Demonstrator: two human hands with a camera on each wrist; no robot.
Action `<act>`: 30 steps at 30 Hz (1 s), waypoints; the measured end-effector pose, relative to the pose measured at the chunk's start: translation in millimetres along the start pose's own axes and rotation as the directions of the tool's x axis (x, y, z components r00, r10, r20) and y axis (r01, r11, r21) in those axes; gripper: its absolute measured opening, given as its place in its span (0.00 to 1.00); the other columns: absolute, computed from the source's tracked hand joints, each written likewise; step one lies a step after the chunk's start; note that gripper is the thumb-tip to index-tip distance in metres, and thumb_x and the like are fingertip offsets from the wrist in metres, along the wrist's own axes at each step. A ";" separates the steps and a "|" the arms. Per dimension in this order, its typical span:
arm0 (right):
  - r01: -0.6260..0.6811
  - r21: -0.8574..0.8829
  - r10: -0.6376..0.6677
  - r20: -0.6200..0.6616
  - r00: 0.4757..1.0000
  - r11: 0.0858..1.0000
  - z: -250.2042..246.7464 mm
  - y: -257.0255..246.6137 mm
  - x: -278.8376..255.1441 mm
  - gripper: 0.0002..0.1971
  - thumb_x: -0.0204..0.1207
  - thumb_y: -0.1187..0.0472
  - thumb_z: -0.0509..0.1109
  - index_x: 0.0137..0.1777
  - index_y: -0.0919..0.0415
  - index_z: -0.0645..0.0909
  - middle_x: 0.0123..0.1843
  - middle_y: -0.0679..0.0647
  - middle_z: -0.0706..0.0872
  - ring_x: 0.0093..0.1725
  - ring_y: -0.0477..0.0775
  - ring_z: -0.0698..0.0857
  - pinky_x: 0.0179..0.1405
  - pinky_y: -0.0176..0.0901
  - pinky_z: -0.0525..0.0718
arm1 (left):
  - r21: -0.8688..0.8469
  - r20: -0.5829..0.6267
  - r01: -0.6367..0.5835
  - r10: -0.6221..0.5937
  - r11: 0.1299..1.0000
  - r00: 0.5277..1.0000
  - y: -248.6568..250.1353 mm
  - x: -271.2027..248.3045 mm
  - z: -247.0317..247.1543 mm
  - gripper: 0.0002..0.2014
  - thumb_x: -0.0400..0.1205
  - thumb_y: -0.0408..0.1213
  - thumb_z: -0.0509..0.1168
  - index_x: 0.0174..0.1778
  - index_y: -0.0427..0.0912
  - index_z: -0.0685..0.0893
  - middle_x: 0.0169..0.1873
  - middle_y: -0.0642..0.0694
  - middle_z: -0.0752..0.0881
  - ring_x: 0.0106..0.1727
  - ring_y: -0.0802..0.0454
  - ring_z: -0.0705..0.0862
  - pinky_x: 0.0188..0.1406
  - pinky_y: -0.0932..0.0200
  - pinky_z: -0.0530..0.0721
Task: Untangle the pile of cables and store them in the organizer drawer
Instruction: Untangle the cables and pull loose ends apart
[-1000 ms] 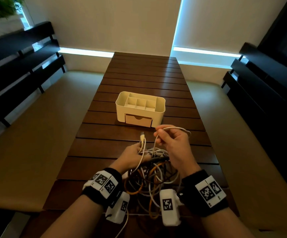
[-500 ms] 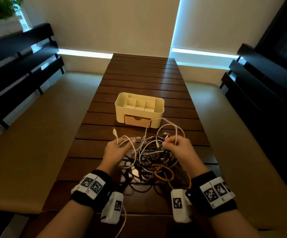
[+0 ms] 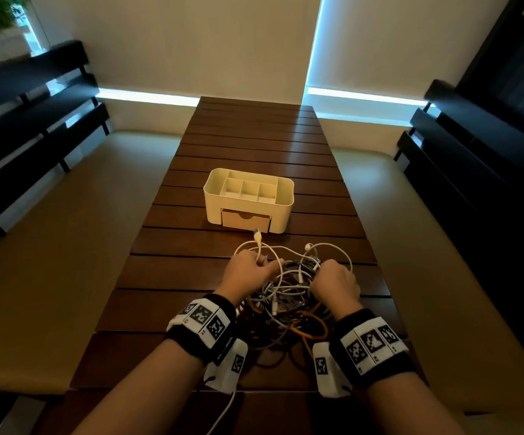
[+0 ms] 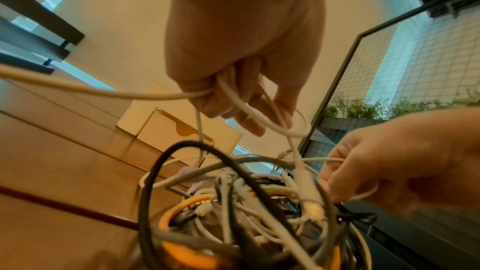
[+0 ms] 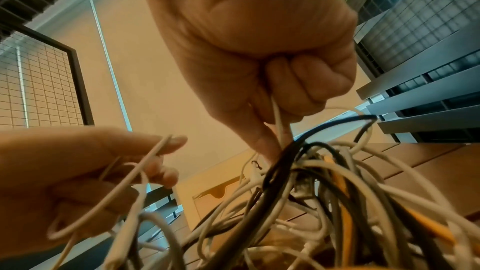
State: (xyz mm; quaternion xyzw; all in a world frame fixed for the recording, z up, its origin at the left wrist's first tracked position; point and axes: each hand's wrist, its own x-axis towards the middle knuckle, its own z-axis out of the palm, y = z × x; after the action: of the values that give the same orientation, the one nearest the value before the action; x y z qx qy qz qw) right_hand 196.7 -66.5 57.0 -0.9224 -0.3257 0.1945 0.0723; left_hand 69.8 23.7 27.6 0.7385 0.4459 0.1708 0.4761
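Cables [image 3: 285,306], white, grey, black and orange, lie knotted on the desk [image 3: 166,277] between the wrists, with the left hand [image 3: 245,271] pinching a white lead [image 3: 258,243] near its plug and the right hand [image 3: 336,281] curled round another white strand. I would work that plug end back through its loops rather than tug. Beyond stands the organizer [image 3: 249,204], its drawer [image 3: 245,220] shut.
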 end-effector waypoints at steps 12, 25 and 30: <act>0.098 0.412 -0.203 0.221 0.954 0.906 1.3 24.3 11.2 0.08 0.74 0.70 0.67 0.34 0.64 0.82 0.37 0.57 0.84 0.40 0.55 0.82 0.42 0.46 0.81 | 0.320 0.262 -0.174 0.089 0.931 0.961 5.8 -3.4 24.1 0.21 0.83 0.36 0.60 0.74 0.47 0.74 0.70 0.42 0.79 0.72 0.43 0.74 0.67 0.48 0.76; 0.205 0.837 -0.636 0.203 0.745 0.507 -41.9 51.0 4.8 0.01 0.71 0.67 0.73 0.41 0.64 0.82 0.26 0.48 0.82 0.26 0.40 0.79 0.27 0.28 0.77 | 0.490 0.136 -0.151 0.096 0.859 0.986 25.3 -2.1 3.5 0.18 0.79 0.61 0.62 0.37 0.50 0.80 0.36 0.54 0.79 0.44 0.51 0.80 0.39 0.55 0.75; 0.264 0.954 -0.595 -0.130 0.793 0.143 -84.2 102.9 2.3 0.03 0.65 0.63 0.74 0.33 0.55 0.84 0.23 0.45 0.73 0.22 0.44 0.64 0.23 0.32 0.64 | 0.503 -0.017 0.208 -0.231 0.839 0.973 -29.9 4.0 -54.8 0.11 0.83 0.48 0.59 0.43 0.46 0.81 0.45 0.45 0.85 0.44 0.46 0.83 0.46 0.54 0.81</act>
State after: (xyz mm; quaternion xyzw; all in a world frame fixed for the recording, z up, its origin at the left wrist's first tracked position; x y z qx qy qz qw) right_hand 291.5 -145.6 106.5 -0.5211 -0.4049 0.4448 0.6056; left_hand 20.1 61.6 28.0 0.7844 0.5456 -0.0231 0.2941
